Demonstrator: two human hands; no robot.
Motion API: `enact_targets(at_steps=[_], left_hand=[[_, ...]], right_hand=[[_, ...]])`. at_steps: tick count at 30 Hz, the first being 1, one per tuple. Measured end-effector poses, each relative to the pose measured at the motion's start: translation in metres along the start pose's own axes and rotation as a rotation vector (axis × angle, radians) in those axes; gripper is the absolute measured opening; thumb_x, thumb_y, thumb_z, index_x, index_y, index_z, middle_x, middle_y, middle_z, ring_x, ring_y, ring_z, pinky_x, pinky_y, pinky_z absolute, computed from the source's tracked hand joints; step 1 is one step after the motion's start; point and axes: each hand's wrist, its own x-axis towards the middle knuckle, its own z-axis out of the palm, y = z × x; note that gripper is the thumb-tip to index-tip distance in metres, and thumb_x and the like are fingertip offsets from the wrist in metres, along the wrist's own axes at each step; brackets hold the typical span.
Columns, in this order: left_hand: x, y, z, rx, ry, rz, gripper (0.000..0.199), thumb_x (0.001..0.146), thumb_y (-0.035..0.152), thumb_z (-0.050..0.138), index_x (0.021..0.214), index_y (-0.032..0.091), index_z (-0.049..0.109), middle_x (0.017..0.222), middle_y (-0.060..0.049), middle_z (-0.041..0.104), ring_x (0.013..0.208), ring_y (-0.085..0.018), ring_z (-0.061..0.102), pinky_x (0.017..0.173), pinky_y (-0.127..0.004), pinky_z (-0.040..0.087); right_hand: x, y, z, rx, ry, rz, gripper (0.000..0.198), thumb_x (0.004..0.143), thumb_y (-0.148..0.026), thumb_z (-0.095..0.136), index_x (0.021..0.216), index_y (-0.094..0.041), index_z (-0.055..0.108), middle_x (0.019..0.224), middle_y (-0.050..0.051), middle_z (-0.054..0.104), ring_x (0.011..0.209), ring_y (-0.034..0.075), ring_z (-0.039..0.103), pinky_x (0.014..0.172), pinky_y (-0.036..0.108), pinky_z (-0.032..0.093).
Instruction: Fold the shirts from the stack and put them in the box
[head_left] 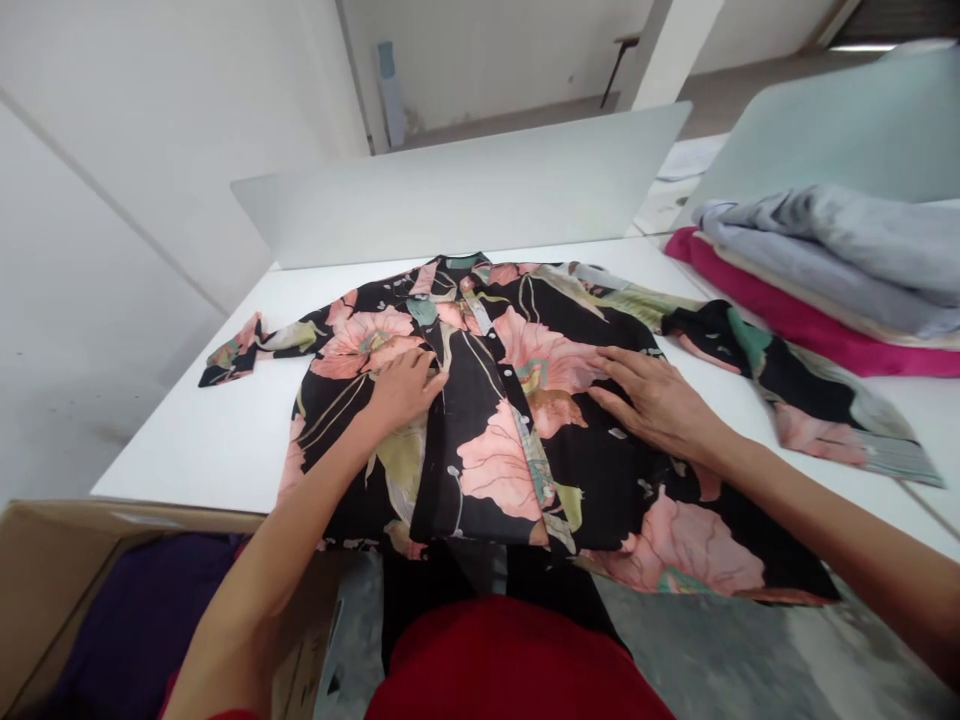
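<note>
A black shirt (480, 460) with large pink flowers lies spread on the white table, its front unbuttoned and its collar at the far side. Both sleeves stretch outward, and the lower hem hangs over the near edge. My left hand (405, 388) rests flat on the front panel to the left, fingers extended near the opening. On the other panel my right hand (651, 398) lies with its fingers apart, touching a pink flower. Neither hand grips the cloth.
Folded grey and magenta garments (832, 270) are stacked at the right of the table (187, 440). A frosted divider (465, 195) stands along the back. At lower left, a cardboard box (45, 560) holds dark purple cloth (142, 610).
</note>
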Motion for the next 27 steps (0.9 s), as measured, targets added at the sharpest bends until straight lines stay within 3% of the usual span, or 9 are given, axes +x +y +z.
enact_targets(at_steps=[4, 8, 12, 17, 22, 27], left_hand=[[0.004, 0.002, 0.010, 0.003, 0.005, 0.019, 0.039, 0.105, 0.038, 0.051, 0.138, 0.020, 0.059, 0.149, -0.015, 0.059, 0.137, -0.034, 0.057, 0.113, -0.047, 0.045], [0.007, -0.007, 0.011, -0.111, 0.041, -0.006, 0.029, 0.103, 0.036, 0.051, 0.123, 0.020, 0.064, 0.136, -0.014, 0.066, 0.132, -0.030, 0.060, 0.108, -0.043, 0.048], [0.012, -0.001, 0.013, -0.137, 0.083, -0.061, 0.022, 0.100, 0.039, 0.056, 0.106, 0.020, 0.065, 0.118, -0.012, 0.070, 0.118, -0.028, 0.065, 0.101, -0.041, 0.050], [0.018, -0.001, 0.007, -0.043, 0.086, -0.167, 0.014, 0.096, 0.020, 0.050, 0.088, 0.023, 0.061, 0.107, -0.011, 0.070, 0.108, -0.027, 0.067, 0.090, -0.039, 0.051], [0.010, -0.015, -0.009, -0.044, 0.164, -0.263, 0.015, 0.098, 0.032, 0.056, 0.102, 0.020, 0.064, 0.114, -0.014, 0.070, 0.113, -0.030, 0.067, 0.094, -0.041, 0.052], [0.017, 0.001, -0.015, -0.052, 0.257, -0.064, 0.019, 0.100, 0.032, 0.056, 0.112, 0.022, 0.066, 0.118, -0.012, 0.071, 0.119, -0.030, 0.064, 0.103, -0.042, 0.048]], right_hand=[[-0.035, -0.014, -0.014, -0.020, -0.047, -0.039, 0.053, 0.106, -0.052, 0.039, 0.148, -0.026, 0.060, 0.156, 0.014, 0.056, 0.141, 0.035, 0.056, 0.115, 0.059, 0.047], [-0.063, -0.012, -0.004, -0.004, -0.077, -0.016, 0.054, 0.107, -0.050, 0.037, 0.152, -0.026, 0.055, 0.158, 0.012, 0.054, 0.146, 0.033, 0.052, 0.118, 0.059, 0.045], [-0.065, -0.009, 0.005, -0.018, -0.042, -0.009, 0.053, 0.108, -0.048, 0.037, 0.151, -0.024, 0.056, 0.158, 0.012, 0.055, 0.147, 0.033, 0.051, 0.118, 0.058, 0.046], [-0.060, -0.009, -0.001, 0.005, -0.046, -0.023, 0.052, 0.107, -0.050, 0.038, 0.146, -0.027, 0.062, 0.155, 0.011, 0.058, 0.143, 0.033, 0.056, 0.116, 0.057, 0.049], [-0.035, -0.002, -0.020, 0.019, 0.016, 0.008, 0.051, 0.106, -0.052, 0.040, 0.142, -0.027, 0.065, 0.144, 0.011, 0.067, 0.132, 0.033, 0.064, 0.110, 0.057, 0.053], [0.034, 0.002, -0.029, 0.083, 0.005, 0.041, 0.050, 0.104, -0.051, 0.040, 0.139, -0.030, 0.069, 0.135, 0.008, 0.072, 0.125, 0.033, 0.069, 0.106, 0.054, 0.056]])
